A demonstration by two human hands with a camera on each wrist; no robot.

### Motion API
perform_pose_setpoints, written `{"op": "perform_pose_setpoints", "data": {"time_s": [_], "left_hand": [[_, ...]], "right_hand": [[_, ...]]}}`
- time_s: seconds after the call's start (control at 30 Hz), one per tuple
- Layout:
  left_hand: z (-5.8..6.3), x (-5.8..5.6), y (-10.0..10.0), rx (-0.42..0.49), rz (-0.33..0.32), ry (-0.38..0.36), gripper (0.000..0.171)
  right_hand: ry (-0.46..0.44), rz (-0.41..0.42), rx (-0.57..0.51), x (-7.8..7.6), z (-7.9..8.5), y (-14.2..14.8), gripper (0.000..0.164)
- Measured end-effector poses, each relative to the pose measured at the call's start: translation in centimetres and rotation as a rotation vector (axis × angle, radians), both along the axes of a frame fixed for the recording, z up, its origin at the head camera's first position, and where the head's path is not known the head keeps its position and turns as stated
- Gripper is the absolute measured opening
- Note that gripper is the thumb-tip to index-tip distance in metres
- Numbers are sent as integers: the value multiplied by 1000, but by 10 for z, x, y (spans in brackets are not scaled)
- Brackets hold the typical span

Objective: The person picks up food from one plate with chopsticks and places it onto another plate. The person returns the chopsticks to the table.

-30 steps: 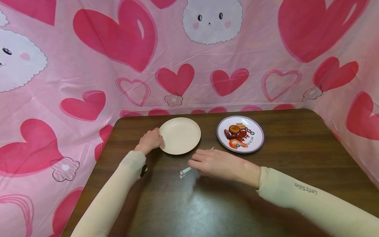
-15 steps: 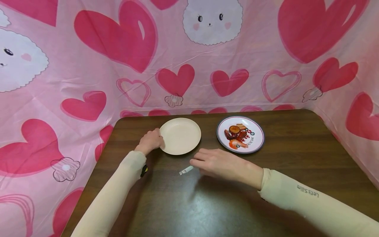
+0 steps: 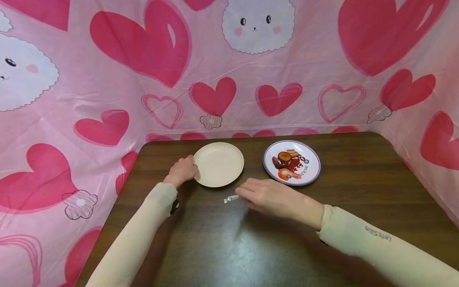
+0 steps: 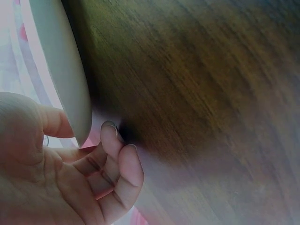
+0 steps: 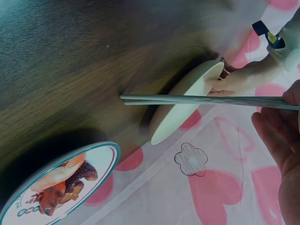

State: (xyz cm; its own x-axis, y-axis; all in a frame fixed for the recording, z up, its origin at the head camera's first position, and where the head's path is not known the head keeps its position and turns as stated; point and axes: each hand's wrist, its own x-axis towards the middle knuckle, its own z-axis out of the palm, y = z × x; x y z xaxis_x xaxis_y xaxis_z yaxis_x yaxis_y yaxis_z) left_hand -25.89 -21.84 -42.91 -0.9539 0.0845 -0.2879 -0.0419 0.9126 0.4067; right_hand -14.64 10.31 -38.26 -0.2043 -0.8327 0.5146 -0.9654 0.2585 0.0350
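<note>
At the left, my left hand (image 3: 183,170) pinches the rim of a plain cream plate (image 3: 219,164); the thumb lies over the rim and the other fingers curl below, as the left wrist view shows. My right hand (image 3: 267,197) holds a pair of pale chopsticks (image 3: 231,198) above the table, in front of the plates. Their patterned ends stick out on the left of the hand in the head view, and the hand hides the rest. The right wrist view shows the chopsticks (image 5: 197,100) lying close together, with their thin tips pointing toward the table.
Right of the cream plate stands a white plate with a blue rim (image 3: 310,167), with a shrimp shape and other food shapes on its face. Both plates rest near the far edge of the dark wooden table (image 3: 201,247). A pink heart-patterned cloth (image 3: 308,52) hangs behind and at the sides.
My right hand has shifted slightly to the right with the chopsticks, whose patterned ends have moved up and right. Their far tip has gone out of sight. The left hand and both plates stay put.
</note>
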Motion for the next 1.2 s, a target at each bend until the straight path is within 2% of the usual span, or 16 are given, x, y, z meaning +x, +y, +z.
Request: {"op": "perform_pose_setpoints", "data": {"time_s": [0.33,0.53,0.73,1.0,1.2], "left_hand": [[-2,-1,2,-31,-5,21,43],[-2,-1,2,-39,-8,20,41],[-1,-1,2,-45,-10,25,40],[-2,-2,2,-40,-10,18,42],[0,-1,3,-33,-2,6,45]], "right_hand": [[-56,-51,-96,1,3,10,29],[-99,-45,-166,-2,1,12,37],[-155,-48,-190,-3,2,15,33],[-124,-116,-197,-4,3,21,30],[-132,-148,-198,-5,3,26,27]]}}
